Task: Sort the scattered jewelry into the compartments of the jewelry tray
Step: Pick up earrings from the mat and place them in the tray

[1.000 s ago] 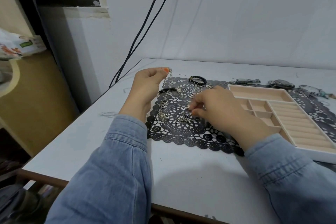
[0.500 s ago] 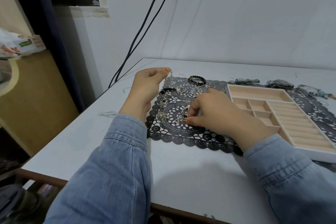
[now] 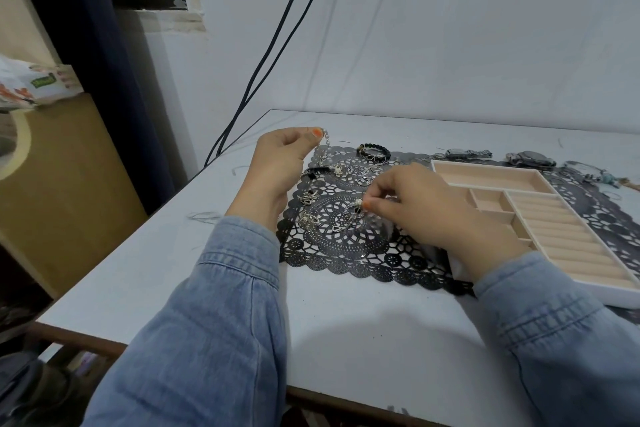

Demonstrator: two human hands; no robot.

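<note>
Over the black lace mat (image 3: 346, 248), left hand (image 3: 277, 163) pinches a beaded chain (image 3: 326, 144), right hand (image 3: 426, 208) pinches a small silver piece (image 3: 356, 203).

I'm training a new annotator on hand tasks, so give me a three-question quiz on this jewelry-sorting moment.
1. True or false: the jewelry tray already holds several pieces.
2. What does the right hand pinch? A) a small silver piece B) a coin C) a comb
3. Fill in: the left hand pinches a beaded chain that hangs down toward the black lace ____.

Key: 1 false, the compartments in view hold nothing; 2 A; 3 mat.
</note>
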